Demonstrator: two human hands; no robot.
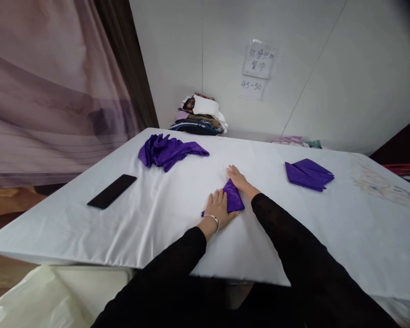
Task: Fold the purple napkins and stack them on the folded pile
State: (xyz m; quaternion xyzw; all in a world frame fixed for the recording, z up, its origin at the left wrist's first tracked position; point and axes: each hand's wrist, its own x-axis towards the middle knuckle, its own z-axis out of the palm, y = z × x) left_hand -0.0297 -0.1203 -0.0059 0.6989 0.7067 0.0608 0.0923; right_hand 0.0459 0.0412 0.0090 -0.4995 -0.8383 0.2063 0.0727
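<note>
A purple cloth napkin [234, 198], folded into a small pointed shape, lies on the white tablecloth [177, 218] in front of me. My left hand [219, 208], with a silver bracelet at the wrist, rests flat on the napkin's left part, fingers stretched out. Against its upper right edge lies my right hand [238, 177], fingers extended near the top point. Part of the napkin is hidden under both hands. To the right sits a second folded purple napkin [307, 174]. A crumpled heap of purple cloth [166, 152] lies at the back left.
A flat black rectangular object [112, 191] lies on the table's left side. Behind the table is a stack of folded clothes [200, 116] against the wall, where paper signs [258, 61] hang. A pale curtain [54, 91] hangs at left. More cloth [294, 141] shows beyond the back edge.
</note>
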